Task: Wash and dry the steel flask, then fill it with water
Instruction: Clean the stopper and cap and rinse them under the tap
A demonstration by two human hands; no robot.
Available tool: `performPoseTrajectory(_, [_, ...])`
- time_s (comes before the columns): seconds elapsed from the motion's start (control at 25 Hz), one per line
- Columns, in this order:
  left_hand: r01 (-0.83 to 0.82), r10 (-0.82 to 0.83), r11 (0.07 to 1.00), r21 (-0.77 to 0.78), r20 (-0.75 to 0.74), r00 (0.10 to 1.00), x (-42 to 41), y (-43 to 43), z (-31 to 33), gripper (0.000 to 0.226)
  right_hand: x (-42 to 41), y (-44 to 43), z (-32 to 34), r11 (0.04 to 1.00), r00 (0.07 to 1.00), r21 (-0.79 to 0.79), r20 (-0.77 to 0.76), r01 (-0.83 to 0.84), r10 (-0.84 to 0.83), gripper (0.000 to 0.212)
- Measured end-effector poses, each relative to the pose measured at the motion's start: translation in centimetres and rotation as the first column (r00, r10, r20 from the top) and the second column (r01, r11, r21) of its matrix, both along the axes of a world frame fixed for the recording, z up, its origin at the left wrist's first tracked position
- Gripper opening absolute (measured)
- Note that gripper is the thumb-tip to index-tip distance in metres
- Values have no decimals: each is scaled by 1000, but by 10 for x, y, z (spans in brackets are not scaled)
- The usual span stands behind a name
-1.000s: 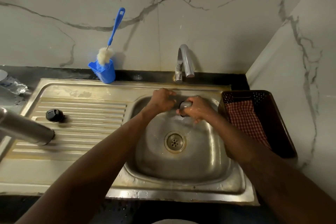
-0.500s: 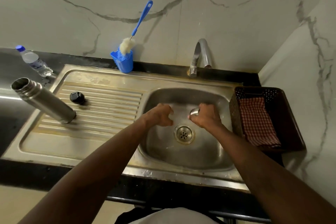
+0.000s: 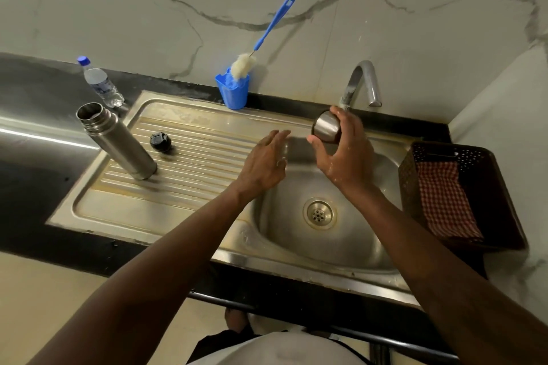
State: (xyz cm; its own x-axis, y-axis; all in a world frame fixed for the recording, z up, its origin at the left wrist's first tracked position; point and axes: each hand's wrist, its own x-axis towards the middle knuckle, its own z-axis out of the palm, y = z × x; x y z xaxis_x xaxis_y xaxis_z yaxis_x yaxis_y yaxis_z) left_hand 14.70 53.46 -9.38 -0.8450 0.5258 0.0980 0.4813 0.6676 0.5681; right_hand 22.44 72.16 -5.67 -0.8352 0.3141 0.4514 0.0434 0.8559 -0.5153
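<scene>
Your right hand (image 3: 344,157) grips the smooth steel cup (image 3: 326,127) over the basin (image 3: 296,240), near the tap (image 3: 360,80). Your left hand (image 3: 264,163) is beside it, fingers straight, holding nothing. The cylindrical flask (image 3: 118,139) stands open-mouthed on the ribbed drainboard (image 3: 192,187), with bare ribs between it and your left hand.

The person is wearing a white top (image 3: 284,351), with a dark garment (image 3: 218,341) showing beside it. The left forearm (image 3: 166,249) and right forearm (image 3: 415,240) are showing bare, and water drops are glistening on the right hand (image 3: 345,160).
</scene>
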Motion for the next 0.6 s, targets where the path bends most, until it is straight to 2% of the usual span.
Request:
performPoseTrajectory(0.04, [12, -12, 1000, -18, 9, 1000, -1, -6, 0, 68, 2, -1, -7, 998, 989, 65, 143, 16, -25, 62])
performPoseTrajectory(0.08, [53, -52, 996, -68, 24, 998, -2, -12, -2, 61, 4, -1, -19, 989, 906, 135, 409, 56, -107, 55])
performPoseTrajectory(0.12, [112, -104, 983, -149, 62, 993, -3, -18, -4, 51, 9, -1, -29, 978, 736, 193, 650, 82, -190, 50])
performPoseTrajectory(0.16, [168, -146, 955, -244, 107, 984, -2, -24, -4, 41, 14, -3, -34, 974, 598, 202, 771, 100, -221, 46])
performPoseTrajectory(0.2, [193, -156, 928, -318, 138, 978, -1, -32, -5, 36, 18, -5, -37, 977, 584, 181, 784, 110, -211, 47])
performPoseTrajectory(0.28, [144, -87, 927, -347, 174, 981, -2, -45, -8, 43, 16, -12, -34, 990, 677, 108, 722, 95, -144, 56])
performPoseTrajectory(0.4, [96, -45, 948, -302, 172, 984, -2, -58, -12, 51, 6, -28, -22, 998, 772, 35, 632, 56, -65, 64])
performPoseTrajectory(0.44, [91, -46, 955, -281, 164, 985, -2, -61, -10, 51, 4, -33, -17, 999, 824, 2, 566, 45, -38, 67])
performPoseTrajectory(0.52, [69, -40, 975, -213, 137, 990, -5, -69, -8, 51, 0, -39, -12, 999, 949, -40, 315, -5, 17, 71])
performPoseTrajectory(0.56, [52, -28, 982, -183, 129, 991, -7, -74, -6, 52, 0, -41, -13, 998, 981, -43, 189, -42, 49, 70])
performPoseTrajectory(0.6, [29, -9, 987, -161, 124, 992, -8, -81, -6, 54, 1, -42, -19, 998, 990, -19, 130, -56, 58, 67])
